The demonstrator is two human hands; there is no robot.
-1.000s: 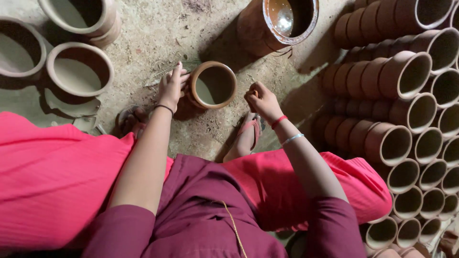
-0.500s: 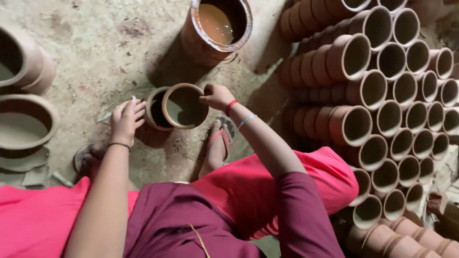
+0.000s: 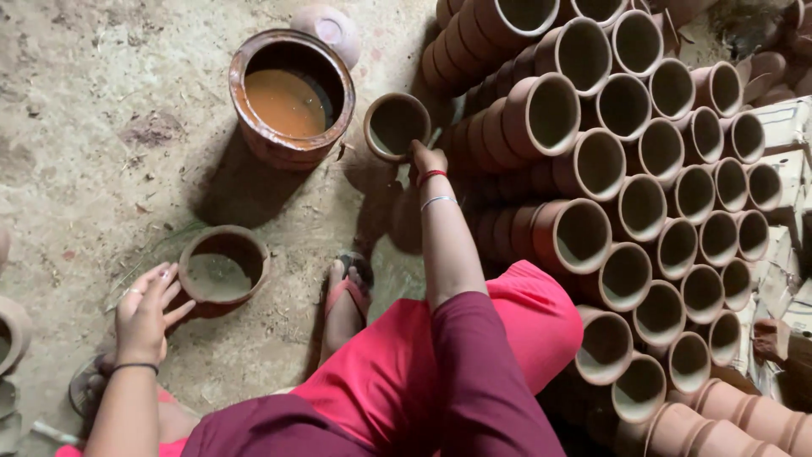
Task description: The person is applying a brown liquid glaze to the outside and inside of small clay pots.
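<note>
My right hand [image 3: 427, 159] is stretched forward and grips the rim of a small clay cup [image 3: 396, 125], holding it above the ground beside a large clay pot [image 3: 292, 97] filled with orange-brown liquid. My left hand [image 3: 145, 315] hovers with fingers apart, its fingertips touching the side of another clay cup [image 3: 222, 269] that stands on the dirt floor. My legs in pink trousers [image 3: 440, 364] and a sandalled foot [image 3: 345, 296] fill the bottom middle.
Rows of stacked clay cups [image 3: 643, 195] lying on their sides cover the right half. A rounded clay lid or pot [image 3: 328, 25] sits behind the large pot. Another clay vessel's edge [image 3: 10, 334] shows at the far left. Bare dirt floor [image 3: 93, 127] lies at upper left.
My right hand has carried a cup forward and to the right, up beside the large liquid-filled pot. My left hand stayed by the other cup. The view has swung right.
</note>
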